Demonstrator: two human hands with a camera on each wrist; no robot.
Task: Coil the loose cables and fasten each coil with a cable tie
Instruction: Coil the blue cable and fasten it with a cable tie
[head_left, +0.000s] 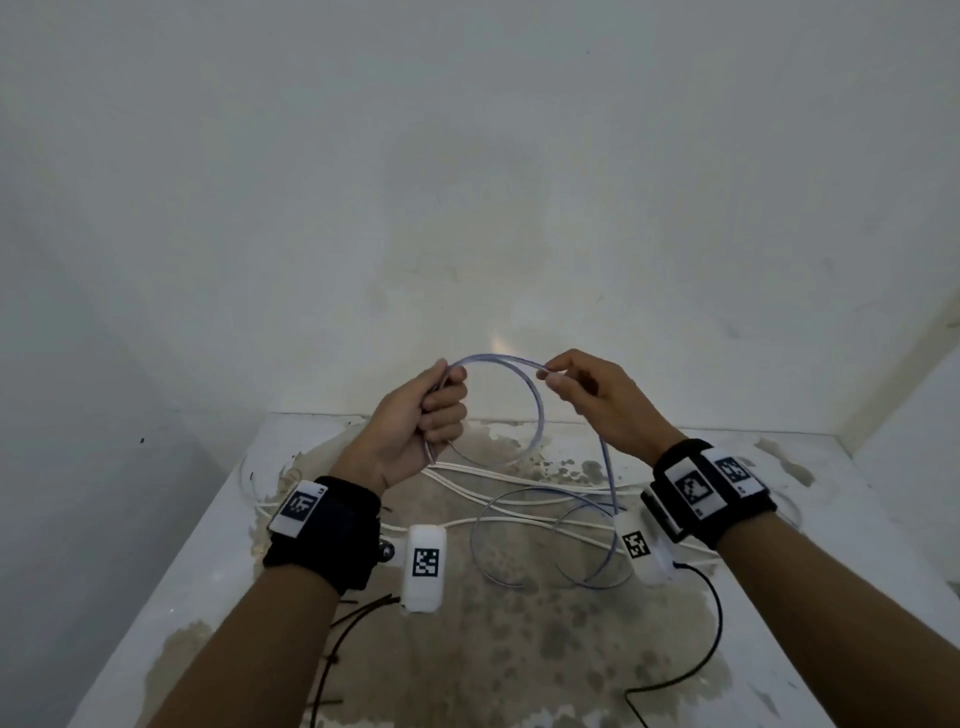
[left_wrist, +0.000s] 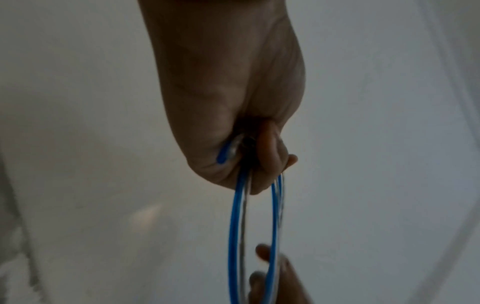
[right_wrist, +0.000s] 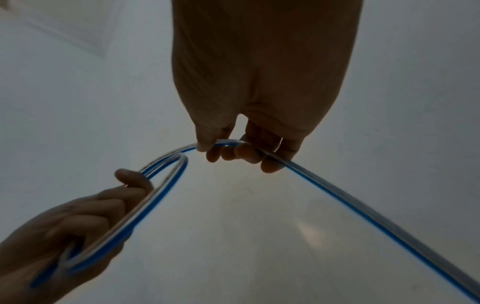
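Observation:
A blue-and-clear cable (head_left: 530, 395) is held up above the table between both hands. My left hand (head_left: 434, 410) grips a small coil of it in a fist; the loops (left_wrist: 233, 226) hang out of that fist (left_wrist: 257, 164). My right hand (head_left: 566, 376) pinches the same cable (right_wrist: 337, 197) between thumb and fingers (right_wrist: 241, 154) a short way off, with an arc of cable bridging the hands. The rest of the blue cable (head_left: 519, 535) trails down and lies in loose loops on the table. The left hand (right_wrist: 85, 222) also shows in the right wrist view.
Several white cables (head_left: 519, 488) lie tangled across the stained white table (head_left: 519, 649). Thin dark ties (head_left: 358, 613) lie near the left forearm. A black cable (head_left: 711, 639) runs at the front right. White walls close in behind and on both sides.

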